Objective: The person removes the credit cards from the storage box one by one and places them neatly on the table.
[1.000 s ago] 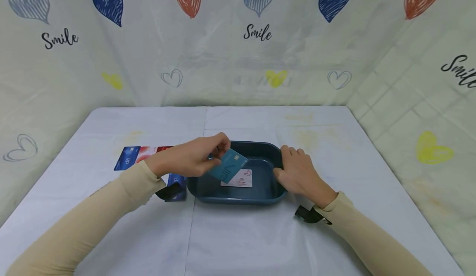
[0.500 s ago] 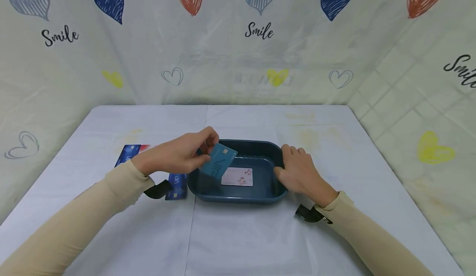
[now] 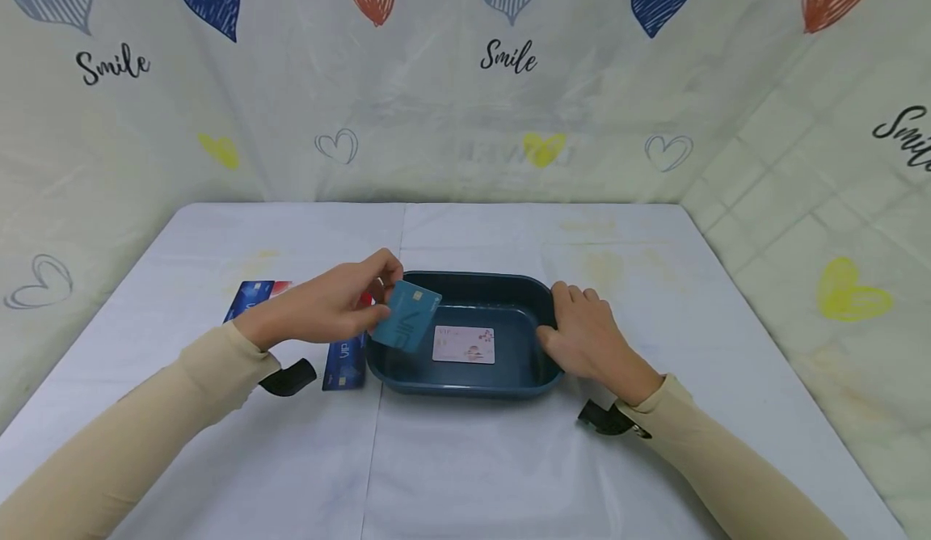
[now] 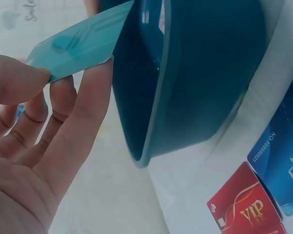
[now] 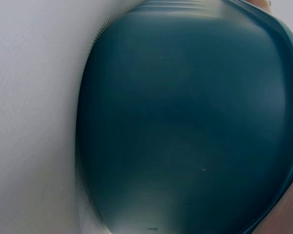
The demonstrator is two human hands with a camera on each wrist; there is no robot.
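In the head view my left hand (image 3: 323,303) pinches a teal VIP card (image 3: 407,316) between thumb and fingers, tilted above the left end of a dark teal rectangular tray (image 3: 524,354). The left wrist view shows the card (image 4: 80,44) near the tray's rim, the thumb on one face. Flat on the tray's floor lies a pale pink card (image 3: 463,344) with a floral print. My right hand (image 3: 591,338) grips the tray's right rim, its thumb on the inner side. The right wrist view is mostly filled by the tray's outer wall (image 5: 185,112).
Left of the tray, a blue VIP card (image 3: 345,364) lies on the white-covered table (image 3: 465,467). Another blue card (image 3: 246,299) lies farther left, partly behind my left arm. A red VIP card (image 4: 246,204) shows in the left wrist view. A heart-patterned sheet (image 3: 429,87) hangs behind.
My left hand has moved left with the teal card, from above the tray's middle to its left end, uncovering the whole pink card. My right hand stays on the rim.
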